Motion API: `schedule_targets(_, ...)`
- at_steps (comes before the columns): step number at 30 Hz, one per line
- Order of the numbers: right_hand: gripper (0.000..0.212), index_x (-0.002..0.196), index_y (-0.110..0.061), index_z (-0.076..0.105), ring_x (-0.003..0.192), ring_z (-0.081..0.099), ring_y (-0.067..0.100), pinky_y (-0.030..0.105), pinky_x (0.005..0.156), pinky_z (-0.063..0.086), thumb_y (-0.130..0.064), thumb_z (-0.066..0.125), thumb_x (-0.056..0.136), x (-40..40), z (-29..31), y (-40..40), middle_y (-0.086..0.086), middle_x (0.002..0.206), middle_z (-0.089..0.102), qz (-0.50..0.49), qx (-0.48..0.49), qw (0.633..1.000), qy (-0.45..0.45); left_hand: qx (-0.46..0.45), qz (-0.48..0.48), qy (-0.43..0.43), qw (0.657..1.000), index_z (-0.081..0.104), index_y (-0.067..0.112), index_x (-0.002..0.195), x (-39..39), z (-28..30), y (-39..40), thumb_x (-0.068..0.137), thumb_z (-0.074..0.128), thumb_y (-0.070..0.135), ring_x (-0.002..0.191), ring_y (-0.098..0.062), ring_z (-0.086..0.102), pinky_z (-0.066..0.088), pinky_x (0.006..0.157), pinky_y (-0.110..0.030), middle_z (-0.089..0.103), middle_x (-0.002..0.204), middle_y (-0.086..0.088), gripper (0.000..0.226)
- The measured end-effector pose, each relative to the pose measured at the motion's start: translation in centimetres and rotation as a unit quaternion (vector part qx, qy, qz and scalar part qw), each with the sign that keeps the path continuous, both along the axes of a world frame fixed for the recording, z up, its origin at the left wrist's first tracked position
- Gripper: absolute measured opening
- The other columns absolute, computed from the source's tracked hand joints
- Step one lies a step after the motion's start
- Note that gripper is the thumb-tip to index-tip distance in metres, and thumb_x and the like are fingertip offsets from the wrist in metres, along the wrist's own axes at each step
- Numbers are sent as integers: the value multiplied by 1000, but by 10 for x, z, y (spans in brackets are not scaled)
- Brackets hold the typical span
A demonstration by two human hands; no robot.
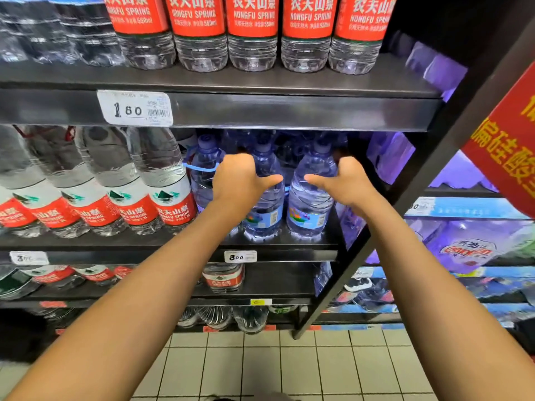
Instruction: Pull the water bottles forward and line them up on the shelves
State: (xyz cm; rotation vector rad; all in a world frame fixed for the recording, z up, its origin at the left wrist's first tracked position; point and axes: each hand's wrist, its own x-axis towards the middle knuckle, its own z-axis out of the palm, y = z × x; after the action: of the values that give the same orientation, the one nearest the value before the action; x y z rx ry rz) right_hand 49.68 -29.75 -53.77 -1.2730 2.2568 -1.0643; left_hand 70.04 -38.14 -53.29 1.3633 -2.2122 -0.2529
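Blue-tinted bottles point(311, 195) on the middle shelf point(278, 245), two up front, more behind. Left hand point(240, 180) wrapped round the left bottle point(267, 198), right hand point(343, 180) round the right one, thumbs pointing inward. Price tag point(240, 256) below reading 300. Nongfu Spring 550ml bottles point(252, 33) up top, red labels, tag point(135, 108) showing 1.60. Bigger Nongfu Spring bottles point(162, 180) just left.

Both forearms and hands point(246, 180) are bare, with no sleeves showing.
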Motion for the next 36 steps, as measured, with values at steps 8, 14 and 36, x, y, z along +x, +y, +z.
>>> schedule_targets(8, 75, 50, -13, 30, 50, 34, 15, 35, 46, 33, -67, 81, 55, 14, -2, 3, 4, 51, 40, -93, -62, 988, 104, 135, -57, 102, 984, 40, 14, 58, 7, -3, -15, 75, 79, 42, 50, -13, 38, 29, 44, -26, 41, 55, 1, 52)
schedule_targets(14, 68, 52, -12, 32, 46, 32, 12, 28, 42, 25, -53, 84, 64, 9, 7, 3, 0, 50, 35, -47, -15, 991, 121, 24, -48, 25, 998, 33, 13, 56, 4, -2, -13, 71, 79, 54, 52, -16, 36, 22, 51, -28, 35, 54, 0, 63)
schedule_targets(36, 63, 51, -9, 35, 49, 30, 17, 30, 45, 28, -46, 81, 72, -1, 15, 5, 4, 51, 34, 1, 25, 993, 112, 43, 20, 29, 998, 21, 14, 48, -1, 3, -8, 59, 78, 67, 42, -11, 20, 15, 41, -28, 23, 44, 2, 78)
